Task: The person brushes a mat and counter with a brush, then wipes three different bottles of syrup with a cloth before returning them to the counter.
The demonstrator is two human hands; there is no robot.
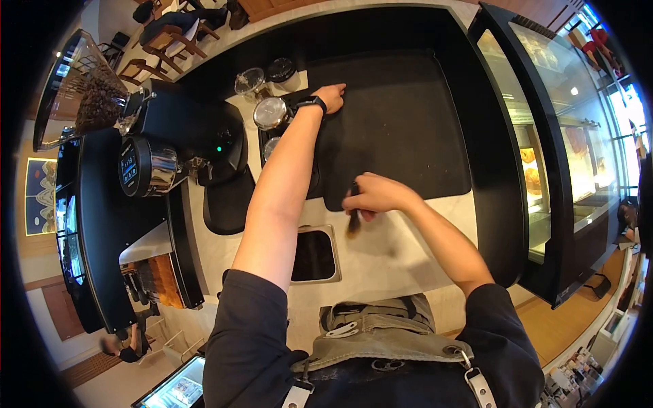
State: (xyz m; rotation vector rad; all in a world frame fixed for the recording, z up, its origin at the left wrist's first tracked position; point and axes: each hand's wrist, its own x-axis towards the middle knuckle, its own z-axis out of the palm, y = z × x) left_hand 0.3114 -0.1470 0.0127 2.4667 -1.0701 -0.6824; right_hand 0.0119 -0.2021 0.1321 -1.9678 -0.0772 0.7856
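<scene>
My right hand (377,194) is closed around the dark handle of a small brush (354,224), whose bristles point down over the pale countertop (428,238) just off the front edge of a large black mat (388,122). Farther forward, my left hand (332,98), with a black watch on its wrist, reaches onto the mat's left part. An index finger is stretched out there; the other fingers are partly hidden. Beside that wrist stand a round metal-rimmed container (271,113), a glass vessel (250,83) and a black-lidded jar (281,71).
A coffee grinder (190,132) with a bean hopper (98,102) stands at left. A rectangular sunken bin (313,255) lies in the counter near me. At right is a lit display case (571,149). Seated at the upper left is a person (166,24).
</scene>
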